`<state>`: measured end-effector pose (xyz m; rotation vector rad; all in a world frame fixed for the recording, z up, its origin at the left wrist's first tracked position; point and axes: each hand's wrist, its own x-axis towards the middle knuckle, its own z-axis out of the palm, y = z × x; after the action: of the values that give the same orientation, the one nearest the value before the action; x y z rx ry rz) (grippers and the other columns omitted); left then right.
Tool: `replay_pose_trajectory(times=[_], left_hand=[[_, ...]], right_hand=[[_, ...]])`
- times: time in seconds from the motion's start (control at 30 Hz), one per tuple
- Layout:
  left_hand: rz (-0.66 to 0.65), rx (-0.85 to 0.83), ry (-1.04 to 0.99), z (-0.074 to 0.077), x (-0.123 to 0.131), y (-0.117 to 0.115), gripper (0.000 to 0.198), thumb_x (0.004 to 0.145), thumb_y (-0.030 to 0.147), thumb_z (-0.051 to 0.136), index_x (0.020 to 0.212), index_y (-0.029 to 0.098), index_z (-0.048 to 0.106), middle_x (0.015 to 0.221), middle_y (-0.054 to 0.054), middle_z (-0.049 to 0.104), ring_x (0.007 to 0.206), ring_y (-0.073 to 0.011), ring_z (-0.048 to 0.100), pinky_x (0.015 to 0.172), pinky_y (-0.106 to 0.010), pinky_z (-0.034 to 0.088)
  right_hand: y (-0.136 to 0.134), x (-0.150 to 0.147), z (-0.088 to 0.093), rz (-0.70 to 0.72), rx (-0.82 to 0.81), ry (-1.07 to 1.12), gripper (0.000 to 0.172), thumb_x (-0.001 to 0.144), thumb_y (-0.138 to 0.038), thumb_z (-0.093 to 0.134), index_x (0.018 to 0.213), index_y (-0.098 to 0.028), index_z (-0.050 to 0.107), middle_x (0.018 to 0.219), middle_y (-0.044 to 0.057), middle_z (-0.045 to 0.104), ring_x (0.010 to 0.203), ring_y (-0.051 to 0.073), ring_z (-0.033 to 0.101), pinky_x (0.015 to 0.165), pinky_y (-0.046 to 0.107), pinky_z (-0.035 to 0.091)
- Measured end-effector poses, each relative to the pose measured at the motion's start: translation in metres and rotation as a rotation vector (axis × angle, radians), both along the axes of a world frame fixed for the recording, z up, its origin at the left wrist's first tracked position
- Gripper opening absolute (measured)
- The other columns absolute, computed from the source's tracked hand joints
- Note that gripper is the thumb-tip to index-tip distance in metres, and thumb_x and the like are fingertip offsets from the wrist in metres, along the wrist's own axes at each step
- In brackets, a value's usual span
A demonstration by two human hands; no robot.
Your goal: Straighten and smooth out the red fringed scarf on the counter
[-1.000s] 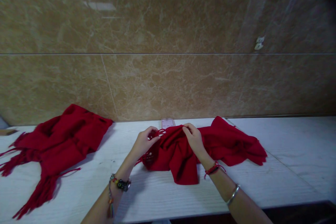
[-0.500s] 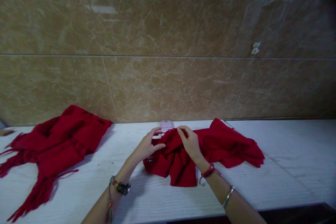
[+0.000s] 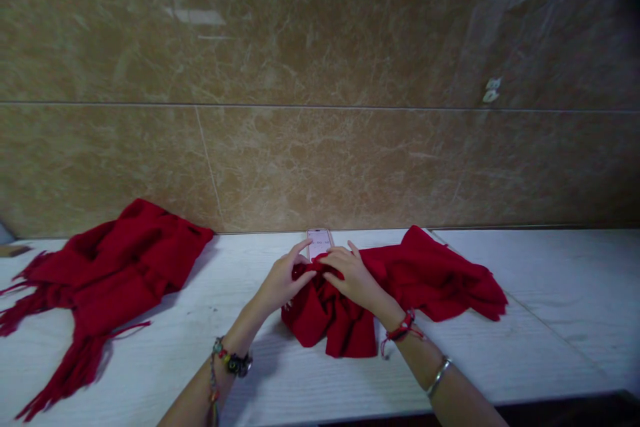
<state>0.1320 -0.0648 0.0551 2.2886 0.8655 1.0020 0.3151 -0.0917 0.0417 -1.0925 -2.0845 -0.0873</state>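
Note:
A crumpled red scarf lies on the white table in front of me. My left hand rests on its bunched left end, fingers curled over the cloth. Close beside it, my right hand presses on the same bunch with its fingers bent over the fabric. Both wrists wear bracelets. A phone lies flat just beyond my fingertips, against the wall.
A second red scarf with long fringes lies heaped at the table's left. A brown marble-tiled wall rises right behind the table. A small brown object sits at the far left edge.
Both hands have drawn together and moved down onto the scarf's left end, bunching it into a tighter heap. The fringe held up earlier is no longer visible.

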Motion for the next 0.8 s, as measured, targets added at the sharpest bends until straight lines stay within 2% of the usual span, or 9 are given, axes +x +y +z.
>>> replay_pose_trajectory(times=[0.1, 0.17, 0.27, 0.4, 0.47, 0.57, 0.67, 0.73, 0.8], left_hand=[[0.065, 0.046, 0.025, -0.004, -0.002, 0.005, 0.055, 0.075, 0.024, 0.054, 0.126, 0.020, 0.035, 0.087, -0.003, 0.062, 0.083, -0.0167, 0.057, 0.081, -0.032, 0.041], [0.148, 0.062, 0.023, -0.009, -0.004, 0.010, 0.059, 0.070, 0.024, 0.058, 0.125, 0.019, 0.038, 0.102, -0.007, 0.058, 0.096, -0.0203, 0.053, 0.088, -0.036, 0.038], [0.197, -0.081, 0.000, -0.019, -0.005, 0.016, 0.070, 0.064, 0.027, 0.064, 0.127, 0.016, 0.035, 0.113, -0.013, 0.052, 0.105, -0.0241, 0.048, 0.089, -0.038, 0.037], [-0.001, -0.402, -0.073, -0.025, -0.001, 0.017, 0.069, 0.069, 0.025, 0.057, 0.130, 0.015, 0.026, 0.076, -0.002, 0.060, 0.071, -0.0150, 0.057, 0.067, -0.029, 0.044], [-0.023, -0.414, -0.110, -0.023, -0.001, 0.016, 0.064, 0.068, 0.020, 0.055, 0.127, 0.014, 0.032, 0.064, 0.004, 0.056, 0.060, -0.0119, 0.054, 0.060, -0.025, 0.042], [0.118, -0.288, -0.132, -0.014, -0.007, 0.017, 0.057, 0.065, 0.015, 0.054, 0.121, 0.015, 0.041, 0.063, 0.004, 0.056, 0.062, -0.0116, 0.054, 0.063, -0.024, 0.042], [0.319, -0.117, -0.134, -0.008, -0.017, 0.023, 0.055, 0.064, 0.012, 0.052, 0.119, 0.016, 0.044, 0.067, 0.004, 0.058, 0.066, -0.0120, 0.056, 0.071, -0.026, 0.042], [0.381, -0.053, -0.143, -0.007, -0.021, 0.027, 0.051, 0.066, 0.013, 0.050, 0.116, 0.017, 0.045, 0.068, 0.004, 0.057, 0.065, -0.0117, 0.055, 0.070, -0.026, 0.043], [0.373, -0.027, -0.178, -0.007, -0.021, 0.028, 0.047, 0.068, 0.014, 0.049, 0.114, 0.017, 0.047, 0.072, 0.002, 0.056, 0.066, -0.0113, 0.055, 0.068, -0.025, 0.044]], right_hand=[[0.005, 0.003, -0.002, -0.015, -0.043, 0.138, 0.016, 0.079, -0.016, 0.045, 0.079, -0.020, 0.061, 0.080, 0.004, 0.064, 0.080, 0.018, 0.057, 0.092, 0.045, 0.032], [0.009, 0.008, -0.003, -0.057, -0.056, 0.323, 0.014, 0.078, -0.019, 0.046, 0.078, -0.019, 0.060, 0.079, 0.005, 0.063, 0.078, 0.019, 0.056, 0.082, 0.037, 0.040], [0.016, 0.017, -0.004, -0.100, -0.143, 0.620, 0.013, 0.074, -0.027, 0.049, 0.076, -0.018, 0.059, 0.078, 0.005, 0.063, 0.076, 0.019, 0.056, 0.073, 0.032, 0.043], [0.023, 0.022, -0.006, -0.048, -0.288, 0.889, 0.016, 0.066, -0.033, 0.056, 0.068, -0.018, 0.057, 0.068, 0.001, 0.059, 0.066, 0.018, 0.054, 0.066, 0.030, 0.043], [0.024, 0.023, -0.006, -0.036, -0.299, 0.964, 0.016, 0.066, -0.034, 0.056, 0.067, -0.018, 0.056, 0.065, 0.000, 0.057, 0.064, 0.016, 0.052, 0.063, 0.028, 0.042], [0.025, 0.030, -0.006, -0.093, -0.218, 1.057, 0.016, 0.069, -0.034, 0.052, 0.067, -0.018, 0.054, 0.065, -0.001, 0.055, 0.062, 0.015, 0.050, 0.062, 0.027, 0.041], [0.025, 0.042, -0.006, -0.238, -0.121, 1.032, 0.016, 0.072, -0.033, 0.047, 0.068, -0.018, 0.052, 0.064, 0.000, 0.053, 0.062, 0.016, 0.049, 0.062, 0.028, 0.042], [0.024, 0.047, -0.006, -0.308, -0.069, 0.842, 0.013, 0.071, -0.029, 0.047, 0.068, -0.018, 0.053, 0.067, 0.002, 0.054, 0.066, 0.018, 0.050, 0.066, 0.032, 0.043], [0.021, 0.046, -0.003, -0.307, 0.010, 0.598, 0.010, 0.068, -0.023, 0.048, 0.074, -0.018, 0.055, 0.078, 0.006, 0.057, 0.078, 0.021, 0.052, 0.076, 0.037, 0.042]])
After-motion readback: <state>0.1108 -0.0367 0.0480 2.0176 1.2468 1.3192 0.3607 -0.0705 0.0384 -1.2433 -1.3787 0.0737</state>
